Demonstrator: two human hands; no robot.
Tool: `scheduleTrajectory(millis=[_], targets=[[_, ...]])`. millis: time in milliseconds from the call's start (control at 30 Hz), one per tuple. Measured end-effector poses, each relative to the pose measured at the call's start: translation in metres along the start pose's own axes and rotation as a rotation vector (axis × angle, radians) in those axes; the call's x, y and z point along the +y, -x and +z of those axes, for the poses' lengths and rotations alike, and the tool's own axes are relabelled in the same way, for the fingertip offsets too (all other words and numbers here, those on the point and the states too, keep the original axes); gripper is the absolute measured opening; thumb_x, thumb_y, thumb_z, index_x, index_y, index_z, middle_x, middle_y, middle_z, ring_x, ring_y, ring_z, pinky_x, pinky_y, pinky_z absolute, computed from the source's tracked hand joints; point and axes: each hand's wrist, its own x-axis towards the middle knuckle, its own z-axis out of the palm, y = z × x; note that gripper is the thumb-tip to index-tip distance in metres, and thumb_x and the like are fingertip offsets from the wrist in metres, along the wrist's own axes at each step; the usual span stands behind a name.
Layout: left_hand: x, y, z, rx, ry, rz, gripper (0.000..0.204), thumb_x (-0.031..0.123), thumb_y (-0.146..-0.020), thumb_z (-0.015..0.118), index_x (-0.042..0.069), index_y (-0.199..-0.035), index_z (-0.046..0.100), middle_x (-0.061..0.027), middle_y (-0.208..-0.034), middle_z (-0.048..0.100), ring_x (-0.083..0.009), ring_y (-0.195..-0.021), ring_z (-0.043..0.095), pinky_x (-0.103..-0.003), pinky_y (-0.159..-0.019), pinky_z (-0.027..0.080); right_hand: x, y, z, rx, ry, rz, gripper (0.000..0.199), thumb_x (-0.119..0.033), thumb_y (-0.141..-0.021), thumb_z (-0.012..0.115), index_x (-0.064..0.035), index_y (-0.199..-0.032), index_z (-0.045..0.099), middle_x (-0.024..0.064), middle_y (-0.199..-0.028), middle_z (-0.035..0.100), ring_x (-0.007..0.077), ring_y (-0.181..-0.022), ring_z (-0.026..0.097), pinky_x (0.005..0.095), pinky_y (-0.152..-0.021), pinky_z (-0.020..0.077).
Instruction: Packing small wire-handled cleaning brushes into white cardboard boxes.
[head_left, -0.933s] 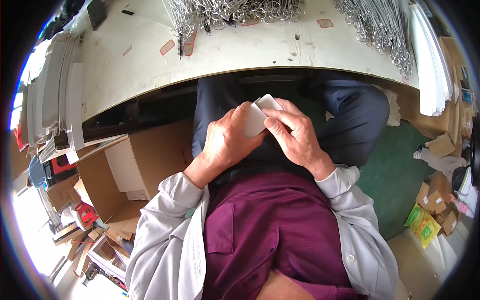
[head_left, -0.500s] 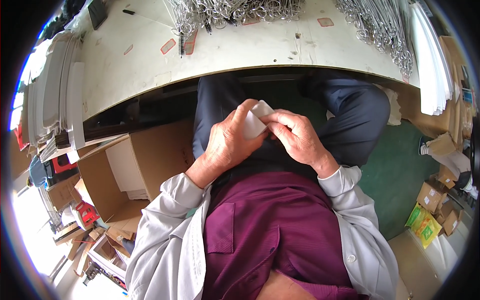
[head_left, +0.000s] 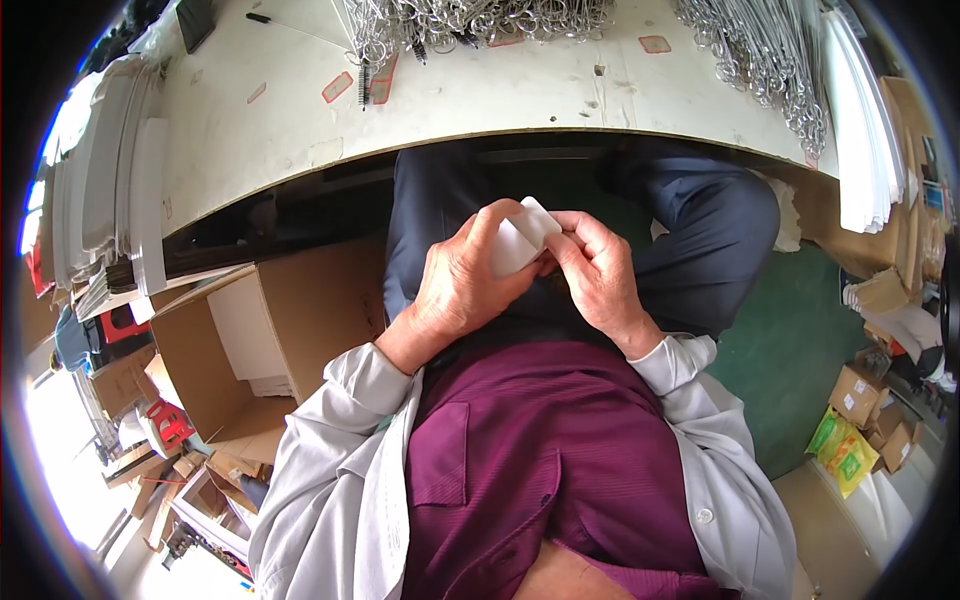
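Note:
Over my lap, in front of the table's edge, I hold a small white box (head_left: 517,244) that looks like folded card. My left hand (head_left: 462,272) is wrapped round its body, thumb along the upper side. The fingers of my right hand (head_left: 600,272) are closed at the box's right end, beside a raised white flap. The right fingertips are partly hidden under the box, and what it contains does not show.
On the white table (head_left: 250,130) lie piles of metal wire pieces with looped ends (head_left: 480,22) and a thin black-bristled brush (head_left: 363,88). White card stacks stand at the left (head_left: 105,180) and right (head_left: 868,130). An opened cardboard carton (head_left: 320,325) sits at my left.
My right thumb and fingers have shifted slightly right at the box's end, and more of the white flap now shows. My left hand keeps its hold.

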Motion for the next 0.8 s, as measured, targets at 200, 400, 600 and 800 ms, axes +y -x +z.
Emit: scheduleTrajectory(millis=[200, 400, 600, 800], targets=[[-0.002, 0.0, 0.003, -0.057, -0.057, 0.069, 0.05, 0.018, -0.079, 0.083, 0.01, -0.12, 0.054, -0.0181, -0.104, 0.071, -0.039, -0.086, 0.073, -0.046, -0.068, 0.061, -0.005, -0.004, 0.006, 0.029, 0.432, -0.102, 0.022, -0.014, -0.103, 0.062, 0.0039, -0.113, 0.07, 0.0146, -0.081, 0.072, 0.0156, -0.07, 0.07, 0.0302, -0.065, 0.0558], [0.002, 0.004, 0.006, 0.008, -0.051, 0.004, 0.058, 0.019, -0.08, 0.082, 0.007, -0.126, 0.049, -0.0198, -0.099, 0.072, -0.039, -0.086, 0.073, -0.047, -0.069, 0.061, -0.007, -0.01, 0.006, 0.029, 0.703, -0.489, 0.028, -0.021, -0.102, 0.064, 0.005, -0.108, 0.073, 0.0195, -0.087, 0.074, 0.0353, -0.071, 0.068, 0.0391, -0.065, 0.0552], [-0.001, 0.003, 0.011, 0.026, -0.139, 0.022, 0.068, 0.02, -0.079, 0.083, 0.004, -0.135, 0.046, -0.0214, -0.093, 0.072, -0.0388, -0.083, 0.074, -0.047, -0.068, 0.061, -0.003, -0.007, 0.017, 0.063, 0.286, -0.039, 0.024, -0.014, -0.102, 0.065, 0.0046, -0.113, 0.074, 0.0146, -0.097, 0.078, 0.0149, -0.086, 0.073, 0.0286, -0.075, 0.0575], [-0.002, 0.004, 0.015, 0.063, -0.194, 0.009, 0.063, 0.02, -0.078, 0.083, 0.0, -0.129, 0.051, -0.0214, -0.096, 0.072, -0.0379, -0.084, 0.074, -0.047, -0.069, 0.061, 0.004, -0.011, 0.022, 0.139, 0.153, -0.002, 0.016, -0.01, -0.096, 0.072, 0.0033, -0.106, 0.072, 0.0132, -0.09, 0.078, 0.011, -0.079, 0.073, 0.0266, -0.071, 0.0575]])
